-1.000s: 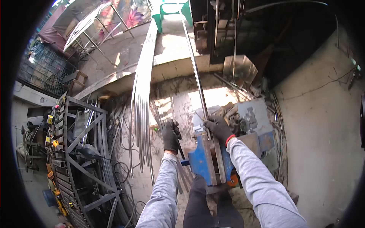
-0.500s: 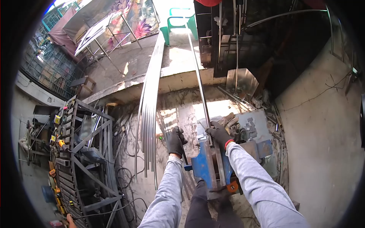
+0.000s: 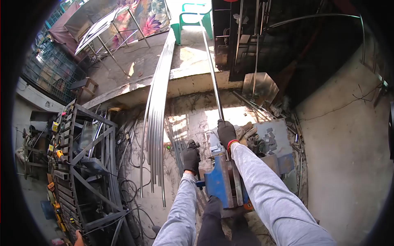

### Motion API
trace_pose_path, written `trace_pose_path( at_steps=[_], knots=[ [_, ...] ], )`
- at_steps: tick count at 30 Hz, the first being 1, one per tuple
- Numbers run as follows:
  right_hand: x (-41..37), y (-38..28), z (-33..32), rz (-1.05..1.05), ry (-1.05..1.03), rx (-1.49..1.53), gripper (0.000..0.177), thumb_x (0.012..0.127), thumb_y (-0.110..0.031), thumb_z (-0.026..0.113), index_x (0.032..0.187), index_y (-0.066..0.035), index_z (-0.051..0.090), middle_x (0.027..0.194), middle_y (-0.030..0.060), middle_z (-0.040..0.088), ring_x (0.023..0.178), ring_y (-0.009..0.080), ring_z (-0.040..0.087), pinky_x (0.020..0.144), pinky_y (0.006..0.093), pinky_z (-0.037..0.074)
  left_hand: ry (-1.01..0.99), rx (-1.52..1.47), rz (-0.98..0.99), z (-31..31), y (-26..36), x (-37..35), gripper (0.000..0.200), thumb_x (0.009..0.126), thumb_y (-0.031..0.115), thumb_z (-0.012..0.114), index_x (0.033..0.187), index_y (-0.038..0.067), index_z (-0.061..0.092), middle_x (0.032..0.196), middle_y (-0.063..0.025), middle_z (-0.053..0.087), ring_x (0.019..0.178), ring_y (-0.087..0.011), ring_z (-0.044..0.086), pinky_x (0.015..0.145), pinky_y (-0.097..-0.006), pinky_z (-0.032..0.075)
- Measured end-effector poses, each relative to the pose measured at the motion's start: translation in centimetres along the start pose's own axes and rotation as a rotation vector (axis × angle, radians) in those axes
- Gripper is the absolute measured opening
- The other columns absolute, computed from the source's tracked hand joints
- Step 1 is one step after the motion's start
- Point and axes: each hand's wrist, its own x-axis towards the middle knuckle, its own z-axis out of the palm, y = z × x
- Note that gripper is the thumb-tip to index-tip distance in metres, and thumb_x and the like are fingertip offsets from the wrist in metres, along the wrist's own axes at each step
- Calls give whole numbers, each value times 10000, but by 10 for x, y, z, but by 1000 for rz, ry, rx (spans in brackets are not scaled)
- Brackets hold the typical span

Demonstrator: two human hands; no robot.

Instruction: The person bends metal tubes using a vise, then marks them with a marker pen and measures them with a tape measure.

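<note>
A blue bench vise (image 3: 214, 184) stands in front of me, its jaws pointing away. My right hand (image 3: 226, 133), in a black glove, is wrapped round a long, shiny metal tube (image 3: 213, 78) just beyond the vise. The tube runs forward to the green chair; its near end is hidden by my hand and forearm. My left hand (image 3: 191, 157), also gloved, is closed at the vise's left side on the upper part of the dark vise handle (image 3: 199, 177). To the left, a bundle of metal tubes (image 3: 158, 123) lies lengthwise.
A slatted metal rack (image 3: 74, 164) with tools stands on the left; a person's hand (image 3: 79, 238) shows below it. Cables (image 3: 127, 184) trail over the floor. Rags (image 3: 250, 137) and metal scraps lie beyond the vise. Farther off are a concrete ledge (image 3: 184, 82) and a green chair (image 3: 195, 18).
My right hand has moved forward and slightly left, away from the vise jaws, along the tube. The left hand stays beside the vise. The view has shifted slightly.
</note>
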Motion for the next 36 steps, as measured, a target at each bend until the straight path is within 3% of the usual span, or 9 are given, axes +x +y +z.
trace_pose_path(
  at_steps=[3,5,13,18,25,30,31,32,36],
  knots=[
    [2,9,1,7,-22,50,426,1026,-445,568,948,-36,660,674,111,609,612,266,606,597,427,480,-33,-10,-30,-11,-13,11,449,1092,537,431,1004,168,670,586,84,378,439,-78,351,417,-252,314],
    [1,4,-2,32,-51,105,417,1026,-442,571,932,-43,651,659,99,592,577,253,588,562,424,470,-25,227,138,-14,-16,16,463,1095,546,413,1005,172,670,578,81,389,433,-80,368,411,-259,328],
    [-13,-12,-7,75,-72,188,405,1031,-434,563,884,-60,610,609,48,536,468,205,516,437,395,418,80,127,-73,-6,-19,40,553,1031,673,442,894,177,645,558,57,415,405,-114,388,390,-302,336],
    [-3,2,-2,-1,-35,92,440,1023,-444,575,896,-30,653,659,130,611,607,278,606,612,427,476,68,50,-102,-5,-12,35,544,1032,643,458,871,154,634,543,62,387,395,-116,355,385,-306,317],
    [2,7,4,-63,-10,100,442,1012,-445,576,934,-24,684,717,158,655,689,314,646,671,425,498,51,-138,-47,1,28,-27,542,1027,614,486,845,127,640,485,72,341,368,-113,298,374,-315,273],
    [-6,-7,-7,18,-56,49,445,964,-434,583,837,-19,680,658,167,634,629,350,649,622,476,506,-18,-244,74,-19,18,-53,356,1047,437,504,926,123,621,785,-31,628,614,-147,563,600,-333,508],
    [-8,-9,-8,50,-60,60,463,970,-449,578,848,-15,682,653,166,636,616,342,655,602,463,511,-33,-269,79,-17,24,-66,355,1050,433,496,935,123,624,795,-39,632,635,-162,580,632,-345,523],
    [21,21,9,-78,-20,24,453,993,-477,560,848,-62,667,611,77,598,492,226,585,487,391,480,-35,-211,163,-19,22,-76,370,1049,437,488,952,111,633,805,-50,648,652,-187,604,661,-366,530],
    [28,17,7,-32,-54,-36,466,987,-500,561,849,-67,663,627,67,609,519,204,593,496,385,484,-64,-299,209,-31,10,-104,406,1052,421,476,1024,60,659,864,-93,699,700,-241,658,702,-373,534]
  ],
)
